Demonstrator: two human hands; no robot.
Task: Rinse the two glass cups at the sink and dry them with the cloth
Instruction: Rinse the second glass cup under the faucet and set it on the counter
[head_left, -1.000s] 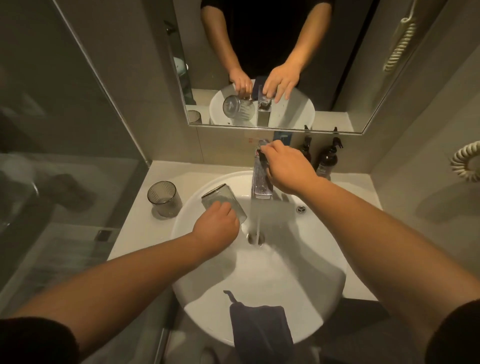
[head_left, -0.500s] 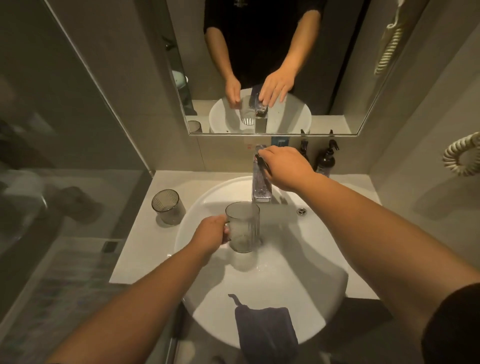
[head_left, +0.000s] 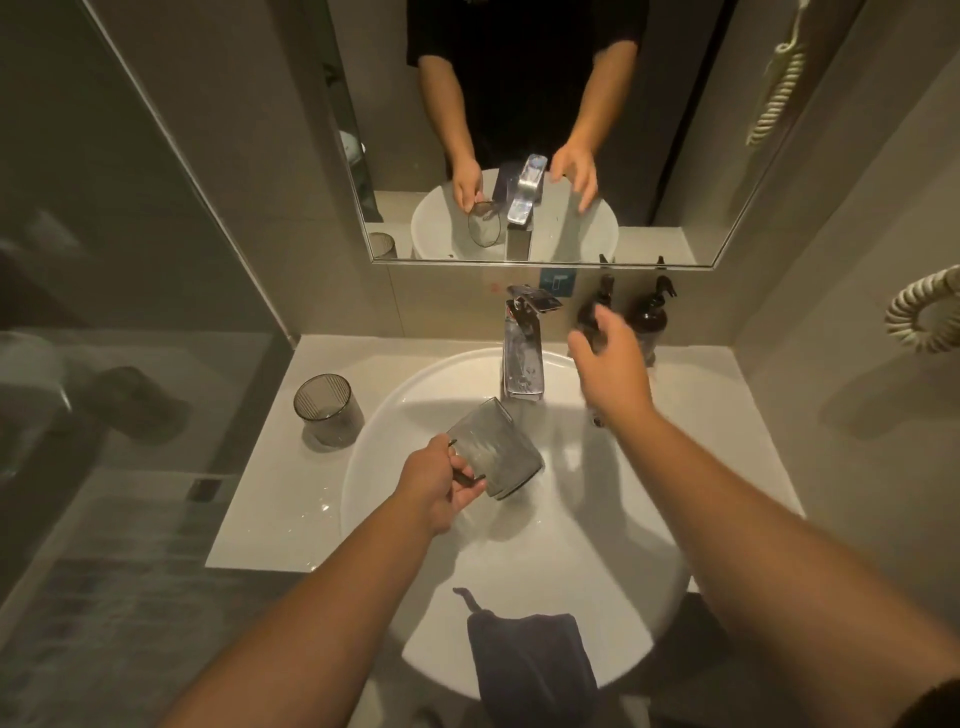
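— Glass cup (head_left: 492, 451) in the left hand (head_left: 435, 483)?
— Yes, gripped by its handle, tilted over the sink (head_left: 597, 545) below the tap (head_left: 522, 358).
— Right hand (head_left: 613, 364)?
— Open, beside the tap. Second cup (head_left: 327, 410) stands on the bench (head_left: 270, 493); cloth (head_left: 530, 670) hangs on the sink's near rim.

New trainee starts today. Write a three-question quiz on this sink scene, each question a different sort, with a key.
1. True or false: the second glass cup stands upright on the counter, to the left of the basin.
2. Multiple choice: where does the dark cloth lie? A) in the left hand B) draped over the basin's near rim C) on the faucet
3. Fill in: the left hand holds a tilted glass cup by its ____.

Key: 1 true; 2 B; 3 handle
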